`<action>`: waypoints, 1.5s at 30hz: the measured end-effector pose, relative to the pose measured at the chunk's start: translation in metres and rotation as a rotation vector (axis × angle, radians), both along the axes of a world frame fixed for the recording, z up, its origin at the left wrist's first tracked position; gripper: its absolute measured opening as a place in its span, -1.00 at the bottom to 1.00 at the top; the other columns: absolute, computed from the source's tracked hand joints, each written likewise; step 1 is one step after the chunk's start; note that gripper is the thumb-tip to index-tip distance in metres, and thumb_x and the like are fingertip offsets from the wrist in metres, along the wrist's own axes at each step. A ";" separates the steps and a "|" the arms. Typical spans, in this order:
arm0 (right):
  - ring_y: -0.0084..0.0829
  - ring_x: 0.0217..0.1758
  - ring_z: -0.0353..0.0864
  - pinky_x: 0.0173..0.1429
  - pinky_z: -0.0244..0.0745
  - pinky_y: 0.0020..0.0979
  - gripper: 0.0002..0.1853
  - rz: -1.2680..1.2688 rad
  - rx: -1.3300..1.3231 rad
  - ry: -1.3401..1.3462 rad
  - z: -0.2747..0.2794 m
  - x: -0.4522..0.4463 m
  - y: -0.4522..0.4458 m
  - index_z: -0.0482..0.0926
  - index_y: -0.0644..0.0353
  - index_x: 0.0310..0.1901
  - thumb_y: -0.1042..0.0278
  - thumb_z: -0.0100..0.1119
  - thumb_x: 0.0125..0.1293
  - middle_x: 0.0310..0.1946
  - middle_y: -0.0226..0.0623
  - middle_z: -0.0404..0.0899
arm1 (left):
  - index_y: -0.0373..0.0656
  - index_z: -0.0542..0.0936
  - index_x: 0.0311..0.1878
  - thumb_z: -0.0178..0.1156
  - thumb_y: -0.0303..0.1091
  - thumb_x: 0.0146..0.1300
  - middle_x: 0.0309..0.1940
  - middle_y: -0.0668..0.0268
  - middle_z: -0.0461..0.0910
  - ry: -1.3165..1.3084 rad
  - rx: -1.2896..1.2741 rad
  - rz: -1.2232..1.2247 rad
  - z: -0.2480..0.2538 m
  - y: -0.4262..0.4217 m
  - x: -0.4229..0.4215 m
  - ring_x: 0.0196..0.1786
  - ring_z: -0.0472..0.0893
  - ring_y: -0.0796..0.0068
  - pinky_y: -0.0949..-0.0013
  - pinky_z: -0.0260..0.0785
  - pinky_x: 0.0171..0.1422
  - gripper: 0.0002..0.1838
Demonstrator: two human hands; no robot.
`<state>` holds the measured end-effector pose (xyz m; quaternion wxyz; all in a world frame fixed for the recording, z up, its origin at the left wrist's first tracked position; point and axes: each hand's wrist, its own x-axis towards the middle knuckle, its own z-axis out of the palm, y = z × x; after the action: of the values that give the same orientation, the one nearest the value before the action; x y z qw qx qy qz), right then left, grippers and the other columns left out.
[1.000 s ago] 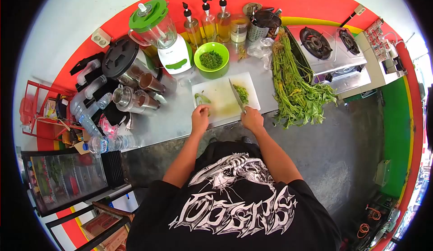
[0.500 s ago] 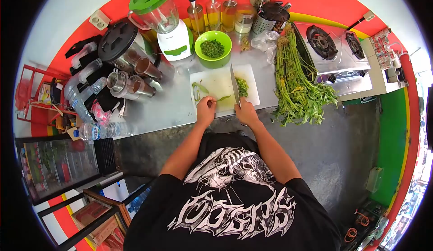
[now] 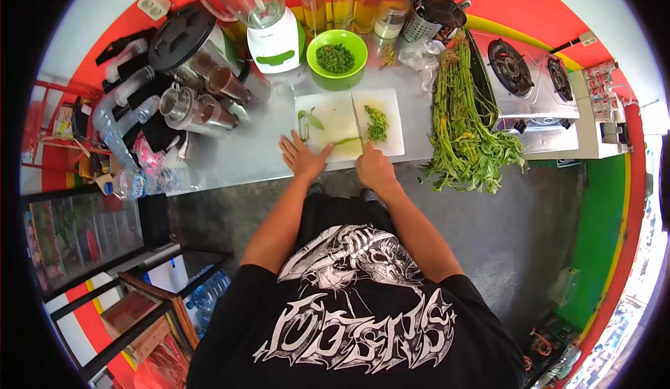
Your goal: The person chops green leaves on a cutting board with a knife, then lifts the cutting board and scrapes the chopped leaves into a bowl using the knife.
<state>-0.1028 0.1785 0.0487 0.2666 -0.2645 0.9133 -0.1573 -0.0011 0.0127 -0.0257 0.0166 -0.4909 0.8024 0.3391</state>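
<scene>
The board (image 3: 317, 103) lies by the near edge of the worktop (image 3: 255, 137); a stretch of metal runs left to the cups (image 3: 228, 86), a narrower strip right to the greens (image 3: 466, 127), which overhang the edge. The left hand (image 3: 305, 157) is open, fingers spread at the board's near left corner. A green piece (image 3: 346, 140) lies between both hands, just beside the left thumb. The right hand (image 3: 377, 168) grips the knife (image 3: 356, 120), its blade left of the chopped bits (image 3: 377, 123). Beyond the board stand a bowl (image 3: 336, 78) and blender (image 3: 275, 45), before a red wall (image 3: 530, 13)
</scene>
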 end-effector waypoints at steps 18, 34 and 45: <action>0.22 0.02 0.67 0.06 0.60 0.03 -0.59 0.036 0.188 -0.081 -0.007 0.005 -0.024 0.29 0.41 0.09 0.37 0.09 0.31 -0.11 0.28 0.64 | -0.12 -0.52 0.58 0.32 0.44 0.02 0.56 -0.09 -0.77 -0.246 0.172 -0.052 0.012 -0.011 -0.014 0.59 -0.73 -0.09 -0.13 -0.67 0.61 0.48; 0.25 -0.01 0.66 0.11 0.53 0.12 -0.63 -0.051 0.112 -0.157 0.009 0.011 -0.019 0.26 0.37 0.05 0.35 0.05 0.31 -0.14 0.33 0.63 | -0.16 -0.57 0.56 0.24 0.51 0.03 0.54 -0.12 -0.80 -0.304 0.167 -0.106 0.009 -0.014 -0.014 0.58 -0.74 -0.15 -0.15 -0.67 0.60 0.49; 0.20 -0.03 0.69 0.08 0.56 0.07 -0.68 0.020 0.104 -0.052 0.011 0.000 -0.022 0.34 0.37 -0.01 0.34 0.03 0.29 -0.15 0.27 0.65 | -0.18 -0.56 0.56 0.21 0.54 0.03 0.54 -0.16 -0.77 -0.305 0.139 -0.119 0.005 -0.011 -0.011 0.57 -0.73 -0.19 -0.19 -0.65 0.60 0.49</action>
<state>-0.1031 0.1566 0.0595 0.3051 -0.2554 0.9103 -0.1140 -0.0126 0.0012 -0.0208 0.1919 -0.4857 0.7930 0.3138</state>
